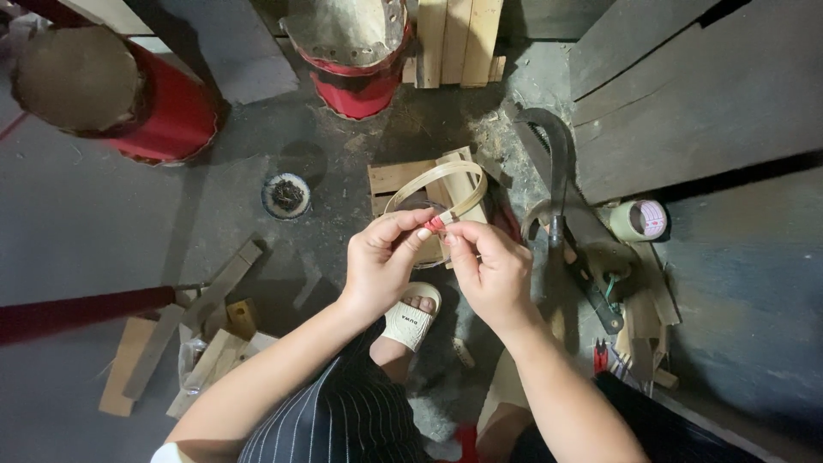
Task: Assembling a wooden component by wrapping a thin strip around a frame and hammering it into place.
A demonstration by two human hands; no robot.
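Overhead, the floor [103,249] carries everything here: grey concrete, dusty, with two red drums along its far edge, one at the far left corner [111,94] and one nearer the middle [356,51]. A dark plank ramp [686,103] fills the far right corner. Beside it lies a curved saw [553,163], and a tape roll [639,220] sits near the right edge. Wood offcuts [206,351] are scattered toward the near left, and a small round dish [286,195] rests left of centre.

Held up over the middle of the floor, above a small wooden block [403,184], is the hoop [437,193]: a thin bamboo strip bent into a loop. The loop opens away from the person, toward the far edge, so its long axis runs roughly left to right and slightly tilted. Its overlapped ends meet at the near side, where a red band [435,223] wraps the joint.

That joint lies right between the two hands. The left hand [381,261] has its thumb and forefinger pressed together on the strip just left of the band. The right hand [489,266] pinches just right of it, its fingers [459,231] closed on the strip or a loose end, I cannot tell which. Both sit equally near; neither has to reach.

Below them a sandalled foot [411,319] shows on the floor.
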